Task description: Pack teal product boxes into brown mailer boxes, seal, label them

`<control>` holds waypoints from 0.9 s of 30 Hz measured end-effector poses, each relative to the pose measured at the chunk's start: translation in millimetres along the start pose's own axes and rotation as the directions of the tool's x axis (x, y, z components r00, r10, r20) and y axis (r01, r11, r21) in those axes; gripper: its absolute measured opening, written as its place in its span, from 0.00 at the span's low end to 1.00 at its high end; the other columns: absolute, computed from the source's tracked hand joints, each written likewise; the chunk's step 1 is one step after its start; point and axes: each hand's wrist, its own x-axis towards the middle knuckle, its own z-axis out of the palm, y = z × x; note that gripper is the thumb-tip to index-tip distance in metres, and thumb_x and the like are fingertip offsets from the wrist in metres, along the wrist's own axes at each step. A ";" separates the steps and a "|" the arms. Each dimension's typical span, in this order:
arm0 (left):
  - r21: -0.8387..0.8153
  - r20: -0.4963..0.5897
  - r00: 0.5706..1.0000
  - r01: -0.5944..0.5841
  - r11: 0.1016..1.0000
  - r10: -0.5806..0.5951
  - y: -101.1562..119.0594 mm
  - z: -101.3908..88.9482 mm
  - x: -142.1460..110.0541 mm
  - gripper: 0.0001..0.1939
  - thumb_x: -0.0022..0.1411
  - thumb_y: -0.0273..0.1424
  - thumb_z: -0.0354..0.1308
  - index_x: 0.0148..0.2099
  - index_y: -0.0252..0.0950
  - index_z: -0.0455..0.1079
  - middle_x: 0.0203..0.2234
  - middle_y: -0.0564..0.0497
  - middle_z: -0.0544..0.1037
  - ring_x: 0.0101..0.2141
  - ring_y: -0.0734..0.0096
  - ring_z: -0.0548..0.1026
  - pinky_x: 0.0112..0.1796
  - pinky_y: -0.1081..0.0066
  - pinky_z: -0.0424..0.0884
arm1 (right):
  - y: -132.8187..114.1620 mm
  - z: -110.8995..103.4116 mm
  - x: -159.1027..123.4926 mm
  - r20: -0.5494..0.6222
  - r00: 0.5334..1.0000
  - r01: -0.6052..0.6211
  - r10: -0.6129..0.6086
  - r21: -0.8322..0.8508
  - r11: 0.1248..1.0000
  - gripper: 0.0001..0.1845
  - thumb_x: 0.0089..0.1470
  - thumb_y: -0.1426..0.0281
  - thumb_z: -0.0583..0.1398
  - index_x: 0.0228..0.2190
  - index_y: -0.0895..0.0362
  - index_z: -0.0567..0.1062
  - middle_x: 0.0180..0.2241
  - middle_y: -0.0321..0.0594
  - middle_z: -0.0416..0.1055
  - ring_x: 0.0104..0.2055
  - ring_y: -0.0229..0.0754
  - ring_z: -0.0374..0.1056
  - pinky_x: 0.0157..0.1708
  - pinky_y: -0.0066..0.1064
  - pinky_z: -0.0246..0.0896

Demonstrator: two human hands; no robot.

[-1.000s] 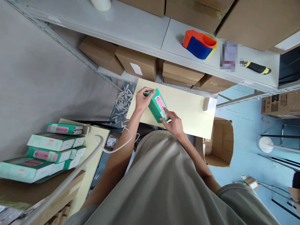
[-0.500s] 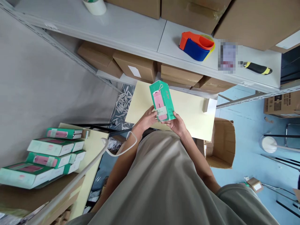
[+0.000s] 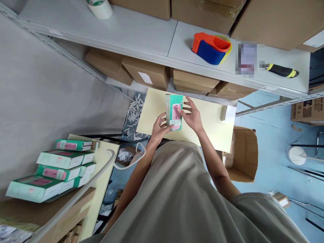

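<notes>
Head view: the largest place is taken by the grey shelf unit point(image 3: 141, 32), on whose upper board large brown cartons point(image 3: 275, 23) are lined along the far edge, while smaller brown boxes point(image 3: 146, 69) are kept on the board below. In front of it the pale yellow worktable point(image 3: 207, 125) is seen, with an open carton point(image 3: 243, 155) set on the floor beside its right edge. At the left, a stack of green-and-white boxes point(image 3: 60, 158) is piled by a side table point(image 3: 102, 148), partly over a brown carton. A red, blue and yellow tape dispenser point(image 3: 211, 49) is placed on the upper board, near its front edge. The green box point(image 3: 174, 111), printed with a pink bottle-like item, is held upright in the view, over the left half of the worktable, between its far and near edges. Its lower left side is grasped by the left hand point(image 3: 159, 130), with the thumb laid across the bottom of the front. The right hand point(image 3: 193, 116) is held open at the right side, its fingers spread and its thumb laid over the front face. A black-and-yellow knife handle point(image 3: 283, 71) is seen near the upper board's right end, a roll of white tape point(image 3: 102, 8) toward its left, and a small white block point(image 3: 229, 113) near the worktable's far right corner.
</notes>
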 end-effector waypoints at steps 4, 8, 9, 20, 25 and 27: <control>0.158 -0.019 0.979 -0.198 0.967 0.204 -11.1 14.4 -2.0 0.48 0.46 0.37 0.83 0.68 0.44 0.71 0.56 0.44 0.78 0.55 0.54 0.80 0.55 0.56 0.80 | -8.5 16.8 23.2 -0.034 0.994 0.099 -0.106 -0.170 0.980 0.38 0.59 0.40 0.69 0.63 0.43 0.75 0.66 0.48 0.70 0.58 0.57 0.76 0.59 0.54 0.78; 0.104 -0.034 0.976 -0.210 0.972 0.215 -10.8 17.5 -8.8 0.46 0.50 0.38 0.81 0.69 0.46 0.69 0.62 0.42 0.74 0.61 0.51 0.76 0.58 0.55 0.78 | 3.9 20.1 41.7 -0.069 0.984 0.152 -0.164 -0.160 0.975 0.31 0.62 0.39 0.65 0.55 0.47 0.78 0.61 0.48 0.73 0.61 0.56 0.73 0.58 0.49 0.77; 0.039 -0.032 0.985 -0.167 0.985 0.168 -9.6 15.7 -11.2 0.45 0.51 0.40 0.80 0.69 0.47 0.68 0.63 0.43 0.74 0.61 0.51 0.76 0.58 0.54 0.79 | 7.7 17.9 45.5 -0.067 0.983 0.160 -0.168 -0.117 0.980 0.30 0.62 0.39 0.65 0.53 0.47 0.78 0.58 0.47 0.74 0.60 0.55 0.73 0.57 0.47 0.78; -0.186 -0.032 0.998 0.040 0.982 -0.047 -12.6 12.0 -25.3 0.33 0.49 0.40 0.80 0.53 0.45 0.69 0.48 0.52 0.79 0.49 0.60 0.82 0.55 0.52 0.82 | 35.9 6.2 52.2 0.044 0.999 0.006 -0.022 0.339 0.941 0.36 0.54 0.32 0.66 0.50 0.45 0.74 0.49 0.40 0.77 0.47 0.48 0.75 0.41 0.39 0.77; 0.020 -0.196 0.968 -0.154 0.988 0.155 -15.0 20.7 -26.4 0.32 0.46 0.37 0.81 0.50 0.42 0.71 0.47 0.51 0.77 0.47 0.64 0.80 0.52 0.61 0.81 | 27.6 2.7 54.1 0.041 0.997 0.051 -0.059 0.188 0.981 0.38 0.49 0.33 0.69 0.49 0.46 0.77 0.57 0.43 0.76 0.59 0.53 0.73 0.56 0.46 0.76; 0.104 -0.205 0.954 -0.200 0.974 0.218 -14.1 24.0 -27.2 0.32 0.47 0.37 0.81 0.51 0.41 0.72 0.47 0.49 0.77 0.48 0.62 0.79 0.51 0.61 0.81 | 23.3 4.8 53.6 -0.008 0.999 0.042 -0.041 0.141 0.989 0.40 0.49 0.32 0.69 0.50 0.47 0.76 0.56 0.44 0.76 0.60 0.55 0.72 0.56 0.47 0.76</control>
